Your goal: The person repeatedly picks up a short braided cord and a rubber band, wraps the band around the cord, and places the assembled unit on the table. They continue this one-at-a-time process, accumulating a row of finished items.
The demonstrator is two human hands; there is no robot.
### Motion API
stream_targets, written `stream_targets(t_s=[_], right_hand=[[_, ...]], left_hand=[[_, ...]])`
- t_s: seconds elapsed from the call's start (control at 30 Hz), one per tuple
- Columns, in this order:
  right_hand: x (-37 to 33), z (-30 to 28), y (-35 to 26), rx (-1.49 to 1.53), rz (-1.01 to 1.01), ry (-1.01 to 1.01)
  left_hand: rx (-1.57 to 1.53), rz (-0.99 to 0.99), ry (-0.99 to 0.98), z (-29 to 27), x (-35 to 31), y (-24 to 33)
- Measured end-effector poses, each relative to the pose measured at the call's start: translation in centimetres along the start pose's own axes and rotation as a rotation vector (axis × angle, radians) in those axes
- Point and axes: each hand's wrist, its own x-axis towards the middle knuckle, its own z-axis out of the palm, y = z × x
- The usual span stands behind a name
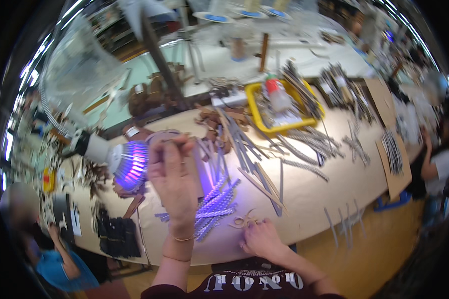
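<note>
My left hand (173, 182) is raised over the table, fingers pinched on a thin pale strip at its fingertips, right beside a glowing violet lamp (132, 164). My right hand (261, 238) rests low on the table's (334, 184) near edge, fingers curled by a small tan loop (243, 219); whether it grips it I cannot tell. Between the hands lies a bundle of patterned strips (215, 207) lit purple by the lamp.
A yellow tray (254, 112) holds a bottle with a red cap (277, 92) and strips. Many grey and tan strips (264, 159) fan across the table. Dark stacks (115, 231) sit left. Other people are at the lower left (60, 259) and right (436, 164).
</note>
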Motion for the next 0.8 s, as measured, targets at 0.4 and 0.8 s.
stream_targets(t_s=[0.4,0.8], right_hand=[[-3.9,-7.2,1.5,0.436,0.032,0.677],[-8.5,-4.1,4.5,0.490,0.277,0.428]], left_hand=[[0.310,-0.252,-0.579,2.0,-7.3,-2.4],[0.721,-0.352,-1.201,-0.2,-13.9,-2.5]])
